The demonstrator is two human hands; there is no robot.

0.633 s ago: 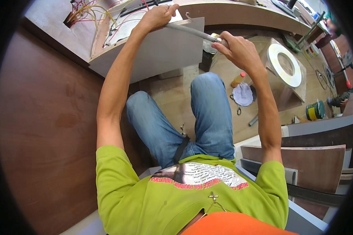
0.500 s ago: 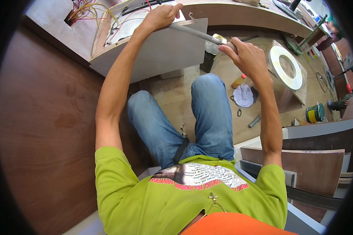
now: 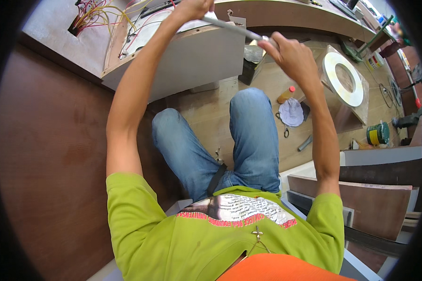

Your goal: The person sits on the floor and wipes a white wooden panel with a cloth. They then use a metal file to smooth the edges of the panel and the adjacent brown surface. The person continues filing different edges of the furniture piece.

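A long grey rod slants across the top of the view. My left hand, cut by the upper edge, is closed round its left end, above an open board box with a pale front panel. My right hand grips the rod's right end, where a small metal fitting shows beside my thumb. Red and yellow wires run out of a square hole in the pale board at upper left and into the box.
Right: a board with a white roll, a bottle, pale cloth, scissors, a green bucket, stacked panels. A curved counter spans the back; another person is at far right. A brown panel stands left.
Both my hands and the rod have shifted upward, the left hand further toward the frame's edge. My left forearm has moved a little leftward.
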